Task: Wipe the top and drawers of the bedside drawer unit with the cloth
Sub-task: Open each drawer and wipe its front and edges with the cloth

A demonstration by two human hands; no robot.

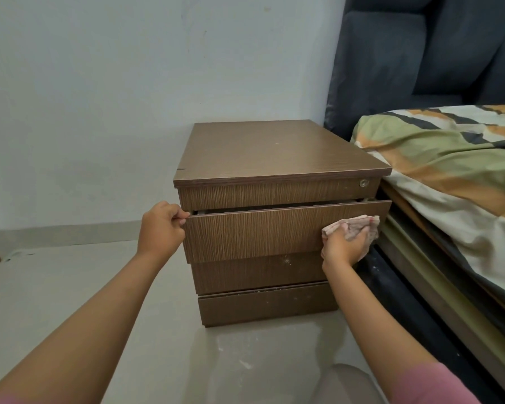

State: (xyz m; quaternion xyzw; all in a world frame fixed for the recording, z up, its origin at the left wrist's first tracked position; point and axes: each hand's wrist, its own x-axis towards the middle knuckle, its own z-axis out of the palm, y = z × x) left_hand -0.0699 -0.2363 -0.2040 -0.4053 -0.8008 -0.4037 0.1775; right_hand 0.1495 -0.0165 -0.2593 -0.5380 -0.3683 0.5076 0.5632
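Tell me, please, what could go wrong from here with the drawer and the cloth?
The left hand grips the corner of the pulled-out second drawer; if the right hand presses the cloth hard, the drawer may slide in and pinch those fingers. Specks on the lower drawers could be missed.

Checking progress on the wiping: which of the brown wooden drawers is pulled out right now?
The second brown wooden drawer from the top, pulled out from the others; the left hand grips its left edge and the right hand presses the pinkish cloth on it.
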